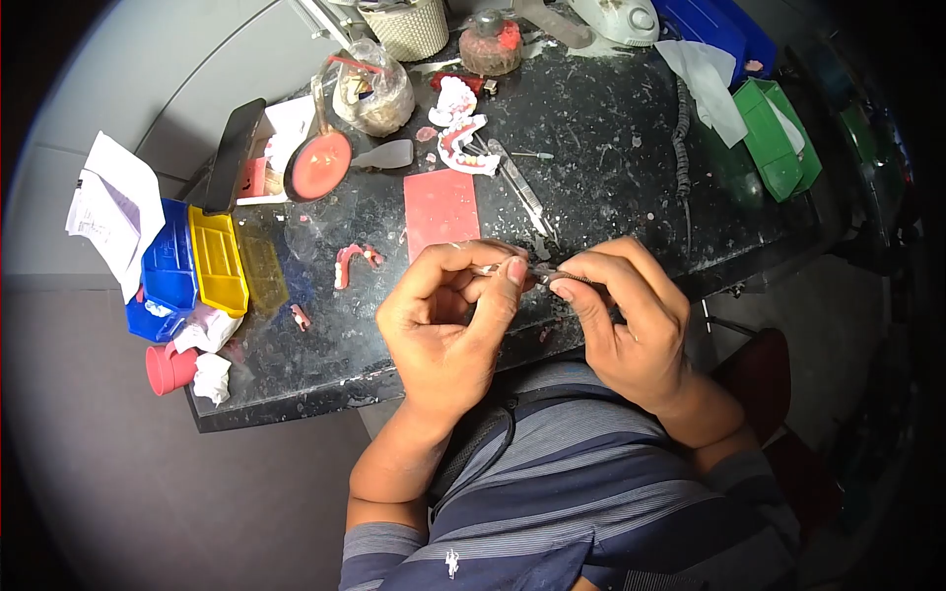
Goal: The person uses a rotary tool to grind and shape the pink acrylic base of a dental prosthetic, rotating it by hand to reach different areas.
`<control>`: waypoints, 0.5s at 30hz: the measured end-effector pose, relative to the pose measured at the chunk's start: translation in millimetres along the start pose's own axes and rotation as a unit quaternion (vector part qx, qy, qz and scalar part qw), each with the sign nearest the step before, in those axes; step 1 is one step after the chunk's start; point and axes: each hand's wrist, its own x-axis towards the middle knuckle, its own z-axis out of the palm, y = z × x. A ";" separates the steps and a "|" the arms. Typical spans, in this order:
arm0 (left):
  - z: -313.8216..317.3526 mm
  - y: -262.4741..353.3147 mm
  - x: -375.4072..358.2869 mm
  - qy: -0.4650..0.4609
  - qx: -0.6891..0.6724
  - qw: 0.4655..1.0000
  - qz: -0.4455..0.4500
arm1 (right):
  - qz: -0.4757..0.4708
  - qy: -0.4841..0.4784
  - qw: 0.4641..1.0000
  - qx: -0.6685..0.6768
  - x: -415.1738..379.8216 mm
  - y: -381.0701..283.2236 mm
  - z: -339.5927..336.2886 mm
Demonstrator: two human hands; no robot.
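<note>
Where the two hands meet just above the near edge of the dark workbench [611,158], the left hand [448,320] is curled with thumb and forefinger pinching a tiny pale piece [490,268], probably a small tooth-like part, though it is too small to tell for sure. The right hand [626,320] pinches a thin metal tool [550,277] whose tip touches that piece. The piece looks very light, hard and brittle, and likely slippery between bare fingertips; it seems best held by its sides, leaving the worked face open to the tool. The tool looks stiff and narrow, best gripped low near the tip, like a pen.

Just beyond the hands lies a flat pink wax sheet [441,210], soft by the look of it. Left of it sits a small pink denture arch [352,259], and further back a denture model [461,143] with a long metal instrument [519,185] beside it. A round red-lidded dish [319,165] and a plastic bag [374,94] stand at the back left; yellow and blue trays [202,261] crowd the left end, a green box [778,138] the right. Open room is mostly mid-bench, right of the wax sheet. The bench's near edge is right under the hands, so a dropped piece could fall to the lap or the floor.
</note>
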 end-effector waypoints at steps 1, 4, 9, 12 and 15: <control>0.5 0.3 -0.3 -0.001 0.000 1.000 0.000 | -0.008 0.005 1.000 -0.003 -0.6 1.1 0.4; 2.2 0.5 -1.7 0.003 0.010 1.000 -0.013 | -0.005 0.025 1.000 0.001 -3.7 1.9 3.7; 6.0 -0.3 -2.0 0.021 0.016 0.999 -0.025 | -0.016 0.045 0.999 -0.023 -5.0 2.8 7.5; 5.6 -6.4 -2.8 0.016 -0.032 0.999 -0.041 | -0.026 0.046 0.998 -0.035 -5.7 5.2 9.3; 8.5 -11.1 -6.5 0.034 -0.050 0.997 -0.039 | -0.030 0.047 0.998 -0.036 -5.0 7.8 10.0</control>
